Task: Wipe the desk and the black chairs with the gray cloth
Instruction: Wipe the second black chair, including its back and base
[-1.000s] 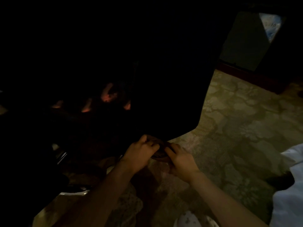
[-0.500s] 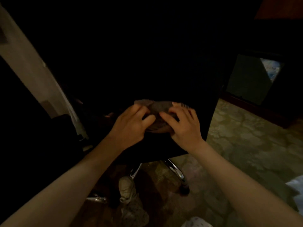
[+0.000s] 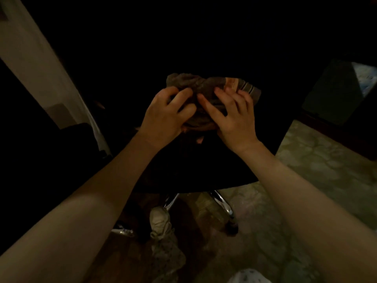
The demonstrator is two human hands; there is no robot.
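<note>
Two arms outstretched, left hand (image 3: 163,117) and right hand (image 3: 234,121), curled fingers (image 3: 208,108) gripping gray cloth (image 3: 195,83) on black chair (image 3: 204,164).

There is one gray cloth (image 3: 195,83) and one black chair (image 3: 204,166). Two grips are seen, the left grip (image 3: 165,117) and the right grip (image 3: 234,119). Two bare forearms (image 3: 98,201) show, and one pale shoe (image 3: 160,219).

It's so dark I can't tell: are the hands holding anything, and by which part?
The left hand and the right hand both grip the bunched gray cloth at its near side, against the black chair.
</note>
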